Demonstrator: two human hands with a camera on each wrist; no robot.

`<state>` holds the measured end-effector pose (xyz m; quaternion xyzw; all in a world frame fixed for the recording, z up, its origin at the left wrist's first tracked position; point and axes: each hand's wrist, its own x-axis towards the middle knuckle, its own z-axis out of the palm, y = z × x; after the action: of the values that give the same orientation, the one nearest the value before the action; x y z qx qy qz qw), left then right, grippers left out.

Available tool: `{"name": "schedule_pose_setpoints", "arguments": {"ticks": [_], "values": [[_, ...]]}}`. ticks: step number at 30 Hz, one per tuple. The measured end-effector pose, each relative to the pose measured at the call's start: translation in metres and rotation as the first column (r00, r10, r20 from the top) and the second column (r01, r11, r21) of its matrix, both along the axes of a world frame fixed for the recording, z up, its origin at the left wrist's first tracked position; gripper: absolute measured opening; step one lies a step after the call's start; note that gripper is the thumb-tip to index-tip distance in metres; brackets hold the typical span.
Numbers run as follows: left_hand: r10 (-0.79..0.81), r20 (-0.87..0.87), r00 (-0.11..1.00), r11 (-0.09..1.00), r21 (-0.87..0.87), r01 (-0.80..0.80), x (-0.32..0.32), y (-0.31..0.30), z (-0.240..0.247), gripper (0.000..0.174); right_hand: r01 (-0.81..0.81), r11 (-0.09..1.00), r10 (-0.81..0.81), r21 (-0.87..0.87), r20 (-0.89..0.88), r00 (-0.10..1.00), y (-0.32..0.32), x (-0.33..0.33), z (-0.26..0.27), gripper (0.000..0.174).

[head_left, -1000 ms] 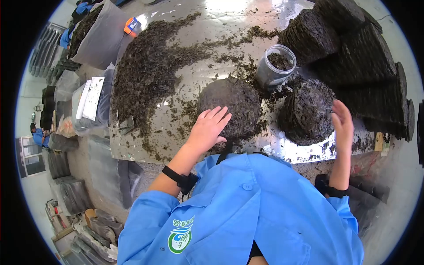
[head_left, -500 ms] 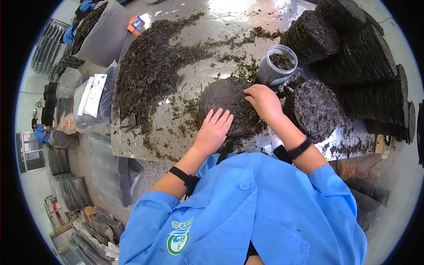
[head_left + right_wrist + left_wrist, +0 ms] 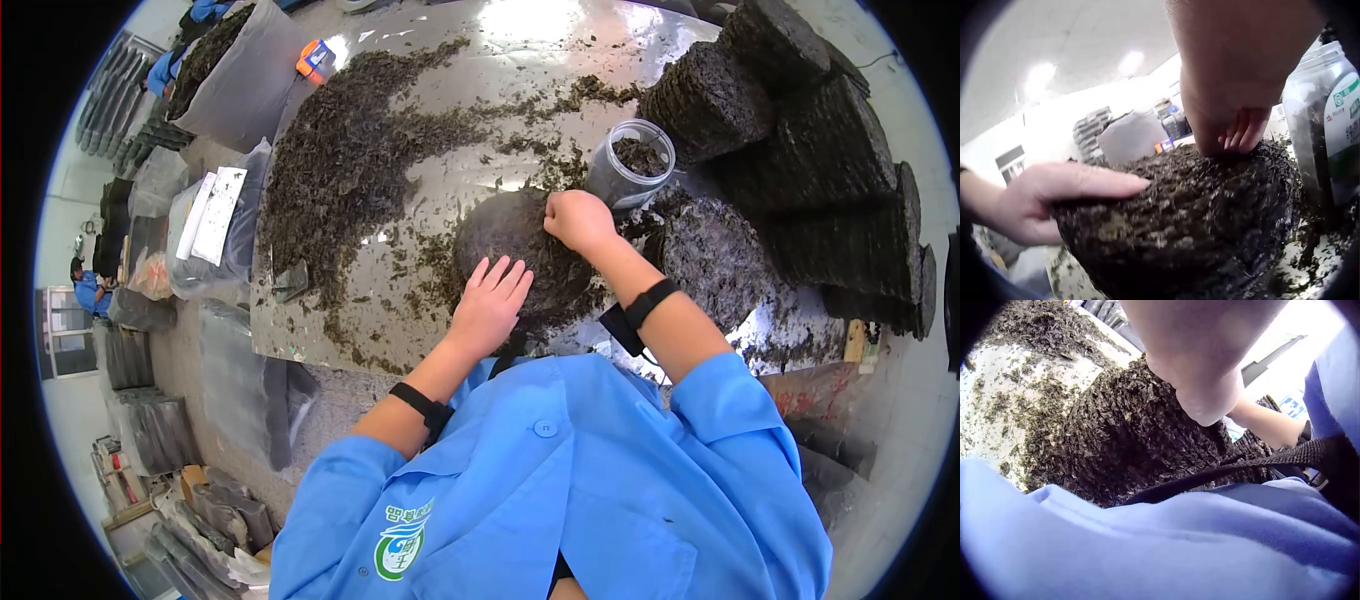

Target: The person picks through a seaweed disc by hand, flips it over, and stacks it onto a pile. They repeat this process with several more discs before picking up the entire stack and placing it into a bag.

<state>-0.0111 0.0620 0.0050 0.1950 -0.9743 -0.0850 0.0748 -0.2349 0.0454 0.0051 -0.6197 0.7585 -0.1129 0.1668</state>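
Note:
A round, dark stack of dried seaweed [image 3: 505,228] lies on the metal table before the person. The left hand [image 3: 492,305] rests on its near edge with fingers straight and spread; in the right wrist view the left hand's finger [image 3: 1107,181] lies along the top. At the stack's far right, the right hand [image 3: 580,220] has its fingers curled down into the seaweed, pinching at the surface. Its fingertips are partly hidden. A second round seaweed stack [image 3: 715,255] stands just to the right, partly behind the right forearm.
A clear plastic jar [image 3: 630,165] of seaweed bits stands beyond the right hand. Taller seaweed stacks [image 3: 830,150] crowd the right side. Loose seaweed [image 3: 335,150] is heaped at the left of the table [image 3: 470,75]. An orange-and-blue object [image 3: 315,60] sits near the far left edge.
The right hand has come from beside the second stack across to the first one, its fingers now curled more tightly. The left hand has stayed on the first stack.

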Motion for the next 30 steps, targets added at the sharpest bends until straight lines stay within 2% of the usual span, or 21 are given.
{"name": "schedule_pose_setpoints", "arguments": {"ticks": [1,4,6,8,9,11,13,14,16,17,18,21,23,24,26,27,28,29,30], "values": [[0.004,-0.005,1.0,1.0,0.004,-0.004,0.003,0.001,0.0,0.058,0.106,0.994,-0.104,0.001,0.188,0.977,0.003,-0.007,0.005,0.012],[0.028,-0.029,0.999,0.999,0.02,-0.028,0.016,0.0,-0.003,0.06,0.231,0.965,-0.183,-0.122,0.314,0.932,0.009,-0.035,0.032,0.013],[0.016,-0.076,0.997,0.999,0.05,-0.012,0.02,-0.003,-0.006,0.074,0.304,0.92,-0.259,-0.246,0.198,0.945,0.013,-0.056,0.074,0.015],[0.016,-0.092,0.996,0.998,0.054,-0.011,0.018,-0.001,-0.007,0.073,0.278,0.903,-0.301,-0.329,-0.021,0.953,0.01,-0.091,0.08,0.013],[0.023,-0.09,0.996,0.998,0.057,-0.018,0.016,0.0,-0.007,0.068,0.278,0.902,-0.303,-0.331,-0.025,0.953,0.009,-0.096,0.076,0.013],[0.031,-0.097,0.995,0.998,0.052,-0.026,0.012,-0.001,-0.006,0.063,0.159,0.943,-0.242,-0.292,-0.277,0.93,0.003,-0.102,0.06,0.011],[0.036,-0.094,0.995,0.998,0.05,-0.031,0.013,0.002,-0.008,0.063,-0.079,0.939,-0.017,-0.334,-0.275,0.961,-0.005,-0.064,0.042,0.01],[0.038,-0.089,0.995,0.998,0.052,-0.034,0.014,0.003,-0.008,0.063,-0.135,0.931,0.077,-0.339,-0.181,0.98,-0.009,-0.043,0.031,0.008],[0.032,-0.091,0.995,0.998,0.051,-0.027,0.014,0.001,-0.007,0.063,-0.249,0.943,0.219,-0.222,-0.151,0.964,-0.019,-0.008,0.009,0.012],[0.037,-0.085,0.996,0.998,0.049,-0.033,0.014,0.0,-0.008,0.063,-0.231,0.959,0.21,-0.164,-0.139,0.968,-0.023,0.005,0.0,0.015],[0.048,-0.088,0.995,0.998,0.035,-0.045,0.014,0.001,-0.01,0.066,-0.279,0.95,0.256,-0.138,-0.162,0.953,-0.027,0.014,-0.005,0.012],[0.067,-0.084,0.994,0.997,0.043,-0.064,0.014,0.0,-0.008,0.068,-0.309,0.936,0.275,-0.17,-0.197,0.941,-0.035,0.025,-0.014,0.011],[0.064,-0.081,0.995,0.996,0.06,-0.059,0.013,0.001,-0.008,0.068,-0.392,0.918,0.354,-0.061,-0.317,0.88,-0.042,0.026,-0.013,0.012],[0.067,-0.09,0.994,0.997,0.054,-0.062,0.01,0.002,-0.009,0.068,-0.391,0.918,0.351,-0.067,-0.324,0.879,-0.044,0.023,-0.01,0.012],[0.069,-0.099,0.993,0.997,0.043,-0.065,0.009,-0.001,-0.009,0.068,-0.267,0.964,0.261,-0.009,-0.182,0.948,-0.047,0.018,-0.006,0.013],[0.07,-0.094,0.993,0.996,0.06,-0.064,0.011,-0.001,-0.006,0.068,-0.159,0.987,0.154,-0.039,-0.094,0.984,-0.047,0.01,-0.013,0.016],[0.07,-0.088,0.994,0.995,0.08,-0.063,0.013,-0.001,-0.004,0.067,-0.038,0.996,0.049,-0.086,0.128,0.991,-0.042,0.002,0.004,0.017],[0.084,-0.101,0.991,0.992,0.101,-0.074,0.015,-0.003,0.0,0.065,0.086,0.995,-0.059,-0.054,0.389,0.92,-0.041,-0.009,0.007,0.018],[0.08,-0.103,0.991,0.992,0.106,-0.069,0.017,-0.007,0.003,0.065,0.2,0.98,-0.162,0.008,0.616,0.771,-0.041,-0.021,0.01,0.019]]}}
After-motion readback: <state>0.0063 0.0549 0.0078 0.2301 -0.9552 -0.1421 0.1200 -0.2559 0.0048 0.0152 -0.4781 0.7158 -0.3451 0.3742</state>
